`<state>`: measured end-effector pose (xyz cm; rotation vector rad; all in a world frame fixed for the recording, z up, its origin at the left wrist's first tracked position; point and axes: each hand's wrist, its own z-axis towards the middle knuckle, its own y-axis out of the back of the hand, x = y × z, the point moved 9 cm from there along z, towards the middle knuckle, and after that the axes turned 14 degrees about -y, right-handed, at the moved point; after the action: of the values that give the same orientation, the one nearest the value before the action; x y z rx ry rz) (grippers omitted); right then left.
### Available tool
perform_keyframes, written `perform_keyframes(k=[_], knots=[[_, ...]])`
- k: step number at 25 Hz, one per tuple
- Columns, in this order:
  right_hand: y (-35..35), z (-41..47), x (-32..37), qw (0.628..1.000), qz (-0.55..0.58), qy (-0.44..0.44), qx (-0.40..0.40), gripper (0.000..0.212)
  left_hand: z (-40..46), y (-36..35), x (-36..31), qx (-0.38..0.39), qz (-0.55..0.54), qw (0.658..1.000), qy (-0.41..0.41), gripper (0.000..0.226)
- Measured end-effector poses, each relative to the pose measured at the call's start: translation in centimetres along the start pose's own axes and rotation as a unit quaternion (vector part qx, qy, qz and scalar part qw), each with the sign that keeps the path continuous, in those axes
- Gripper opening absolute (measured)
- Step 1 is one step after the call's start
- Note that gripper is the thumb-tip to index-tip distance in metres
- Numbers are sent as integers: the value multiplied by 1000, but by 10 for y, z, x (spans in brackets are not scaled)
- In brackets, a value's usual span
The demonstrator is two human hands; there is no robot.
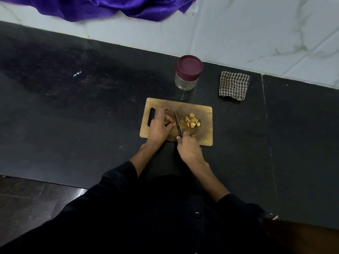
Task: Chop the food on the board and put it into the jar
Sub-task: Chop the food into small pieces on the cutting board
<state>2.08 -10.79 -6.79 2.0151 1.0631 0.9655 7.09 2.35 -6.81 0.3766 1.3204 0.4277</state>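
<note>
A wooden chopping board (203, 136) lies on the black counter. My left hand (159, 128) pinches a small brown piece of food (173, 123) against the board. Just right of those fingers stands the blade of a knife (177, 121), whose handle my right hand (189, 148) grips at the board's near edge. A heap of several chopped yellow-brown pieces (192, 120) sits right of the blade. Behind the board stands a clear glass jar (185, 83) with a maroon lid (189, 66) on it.
A folded checked cloth (233, 85) lies right of the jar, near the white tiled wall. Purple fabric (110, 6) hangs over the wall at top left. The counter's front edge (45, 181) runs at lower left.
</note>
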Motion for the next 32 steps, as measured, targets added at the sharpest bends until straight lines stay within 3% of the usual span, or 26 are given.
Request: perform_keyframes(k=[22,29,32], knots=[[4,6,4,1000,-10,14,-9,24,-5,-3,-1,9,9,1000,-14,52],[-1,4,-6,999,-27,-12,25,27,-6,2,-1,-29,8,1000,-3,37],[18,3,-15,1000,-4,-21,4,27,-6,2,-6,-25,25,999,-23,27]])
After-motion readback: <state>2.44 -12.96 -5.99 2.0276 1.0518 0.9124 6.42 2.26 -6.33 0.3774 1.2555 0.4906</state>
